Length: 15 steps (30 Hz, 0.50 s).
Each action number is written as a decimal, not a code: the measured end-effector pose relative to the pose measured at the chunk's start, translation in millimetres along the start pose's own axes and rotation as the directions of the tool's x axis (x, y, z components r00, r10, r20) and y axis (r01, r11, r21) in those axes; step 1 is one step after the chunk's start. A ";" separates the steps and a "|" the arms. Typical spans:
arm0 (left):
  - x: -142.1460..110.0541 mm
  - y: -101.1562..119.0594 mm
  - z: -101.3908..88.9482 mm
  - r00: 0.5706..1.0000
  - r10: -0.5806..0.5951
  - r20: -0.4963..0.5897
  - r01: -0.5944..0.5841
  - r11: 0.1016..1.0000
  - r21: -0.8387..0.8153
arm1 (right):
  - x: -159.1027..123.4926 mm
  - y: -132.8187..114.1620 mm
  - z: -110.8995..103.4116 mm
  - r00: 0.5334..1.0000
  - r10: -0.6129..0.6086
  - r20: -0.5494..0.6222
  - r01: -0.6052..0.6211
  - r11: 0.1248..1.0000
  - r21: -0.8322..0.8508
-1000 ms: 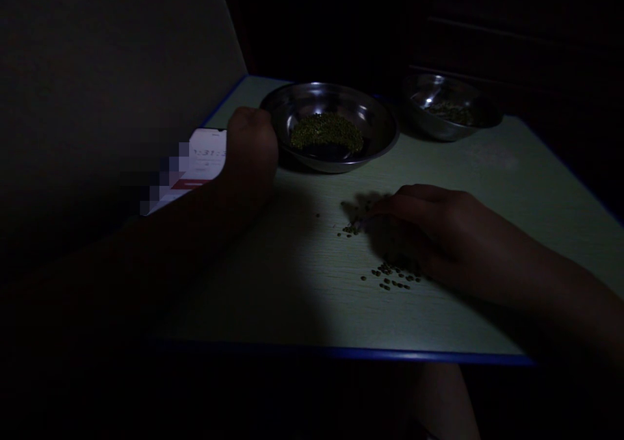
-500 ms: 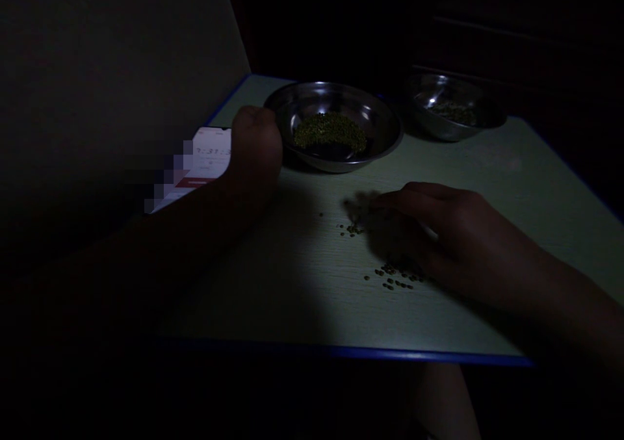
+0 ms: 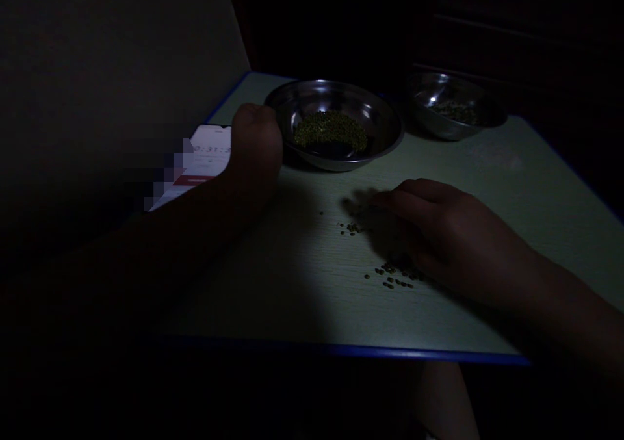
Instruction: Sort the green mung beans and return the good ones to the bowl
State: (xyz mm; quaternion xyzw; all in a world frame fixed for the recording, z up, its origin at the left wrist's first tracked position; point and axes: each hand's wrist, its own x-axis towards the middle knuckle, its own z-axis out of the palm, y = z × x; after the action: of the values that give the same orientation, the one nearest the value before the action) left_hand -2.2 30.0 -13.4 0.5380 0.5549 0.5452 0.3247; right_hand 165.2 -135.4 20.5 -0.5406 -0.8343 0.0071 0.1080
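In dim light my left hand [image 3: 255,144] rests as a closed fist on the pale green table [image 3: 302,297], touching the left rim of a steel bowl [image 3: 385,125] that holds a heap of small green beans [image 3: 330,130]. My right hand [image 3: 439,232] lies palm down further right, fingers stretched out over loose green beans [image 3: 394,276] scattered on the table. A few more loose beans [image 3: 350,229] lie by its fingertips.
A second steel bowl [image 3: 451,105] with some beans stands at the back right. A lit phone [image 3: 205,160] lies left of my fist, beside a wall. The table's blue front edge [image 3: 341,350] runs close to me.
My right hand has shifted slightly back and its fingers have moved a little over the loose beans. The left fist has stayed by the bowl.
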 end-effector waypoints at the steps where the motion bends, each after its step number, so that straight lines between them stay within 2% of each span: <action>1: -0.2 -0.1 0.0 1.000 -0.004 -0.002 0.004 1.000 -0.003 | 0.2 -0.1 0.1 1.000 -0.003 -0.006 0.003 1.000 0.005; 7: -0.1 -1.7 1.0 1.000 0.009 0.018 -0.009 1.000 0.009 | 1.6 -1.9 0.1 0.999 -0.043 -0.003 0.043 0.997 0.058; 13: 0.0 -1.4 1.0 1.000 0.005 0.010 -0.005 1.000 0.023 | 1.7 0.4 1.3 0.997 -0.082 -0.013 0.083 0.996 0.040; 15: 0.5 -1.7 1.0 1.000 -0.006 0.019 0.007 1.000 -0.017 | 0.7 1.1 1.0 0.996 -0.087 -0.012 0.087 0.996 0.037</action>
State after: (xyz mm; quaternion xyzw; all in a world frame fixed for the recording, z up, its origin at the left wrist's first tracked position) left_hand -1.8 31.1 -15.1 0.5385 0.5489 0.5437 0.3363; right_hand 165.8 -134.2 19.5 -0.5017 -0.8562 0.0152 0.1224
